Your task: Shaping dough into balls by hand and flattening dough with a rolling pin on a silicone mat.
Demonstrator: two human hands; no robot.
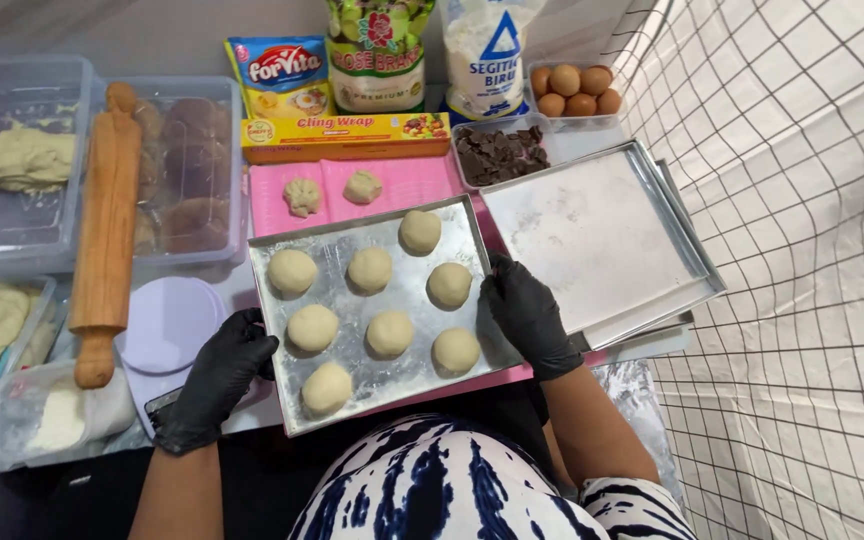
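Already nine dough balls [370,268] fill the metal tray [392,385], gripped at both side edges by the gloved left hand [217,380] and right hand [527,315], while two rough pieces [332,192] wait on the pink mat [417,180] beyond its far edge.

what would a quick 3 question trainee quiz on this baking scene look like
1. How many dough balls lie on the metal tray held between the hands?
2. True or false: the rolling pin lies on the empty tray.
3. Which sits nearest the eggs? A) chocolate pieces B) round lilac lid C) tub of flour

Key
1. Eight; two more pieces rest on the pink mat behind.
2. False; it rests across the plastic tubs on the left, and the left hand and right hand both grip the dough tray's edges.
3. A
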